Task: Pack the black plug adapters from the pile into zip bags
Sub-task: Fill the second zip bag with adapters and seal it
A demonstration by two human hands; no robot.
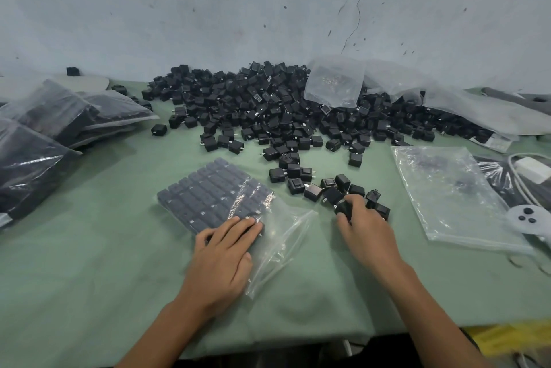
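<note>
Our L hand lies flat, fingers straight, on the zip bag; R hand, right of bag, grips an adapter; pile beyond bag.

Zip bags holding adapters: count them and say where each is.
4: a part-filled bag under the left hand; three packed ones piled at far left: front bag, top bag, rear bag. More may hide beneath.
</note>
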